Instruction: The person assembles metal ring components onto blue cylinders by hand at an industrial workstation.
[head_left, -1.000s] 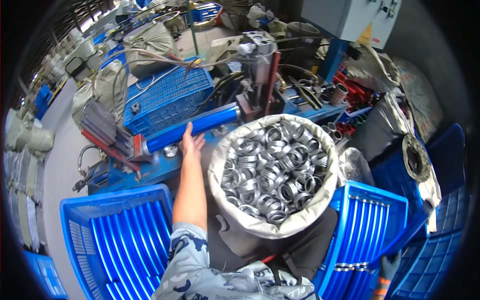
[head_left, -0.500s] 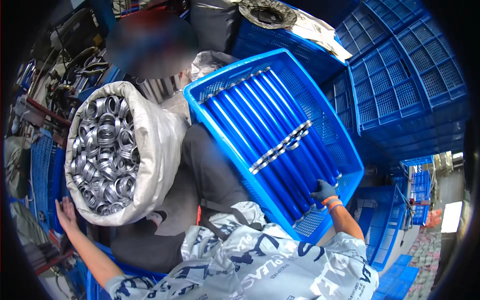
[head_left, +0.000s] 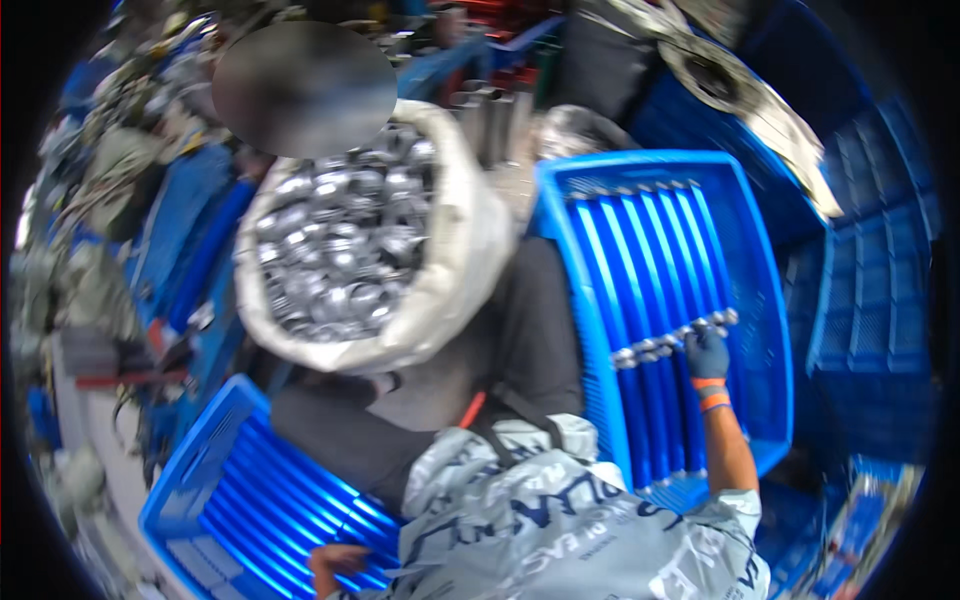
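Note:
My right hand (head_left: 707,356), in a dark glove with an orange cuff, rests on a short row of metal rings (head_left: 650,348) lying across the ribbed floor of a blue plastic crate (head_left: 760,260) on my right. Its fingers close over the right end of that row. My left hand (head_left: 335,562) is bare, low at the frame's bottom edge, against the ribbed inside of a second blue crate (head_left: 190,470). It is mostly hidden by my patterned sleeve, so its grip is unclear. Between the crates stands a white sack (head_left: 455,270) full of shiny metal rings (head_left: 340,250).
More blue crates are stacked at the right (head_left: 870,300). A cluttered workbench with machine parts (head_left: 110,200) runs along the left. Another person (head_left: 305,90) is at the far side of the sack. Dark bags (head_left: 540,330) sit between the sack and the right crate.
My right hand has moved from the right crate's near rim up onto the row of rings. My left hand has left the sack's side and dropped to the lower-left crate.

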